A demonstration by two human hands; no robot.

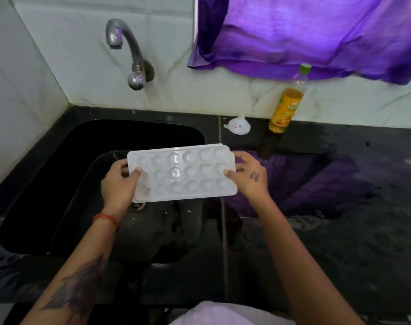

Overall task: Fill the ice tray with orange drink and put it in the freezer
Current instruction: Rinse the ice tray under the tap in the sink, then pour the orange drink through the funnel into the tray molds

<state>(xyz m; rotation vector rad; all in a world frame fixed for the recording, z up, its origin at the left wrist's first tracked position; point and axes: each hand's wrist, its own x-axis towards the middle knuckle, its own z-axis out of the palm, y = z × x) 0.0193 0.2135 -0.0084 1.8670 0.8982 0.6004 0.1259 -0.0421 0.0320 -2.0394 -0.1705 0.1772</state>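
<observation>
I'm holding the tray [183, 174] level over the sink [59, 184], probably so any drips fall into the basin. My left hand [120, 181] is pinching its left end and my right hand [249, 177] is gripping the right end. The tray is white moulded plastic, thin and glossy, with rows of rounded cups, all looking empty. Right of the sink, the capped bottle [286, 106] and a small white funnel [238, 124] are waiting against the wall.

My left hand [120, 181] and right hand [249, 177] grip the white ice tray [183, 174] by its short ends, sink [59, 160] beneath my grip.
</observation>
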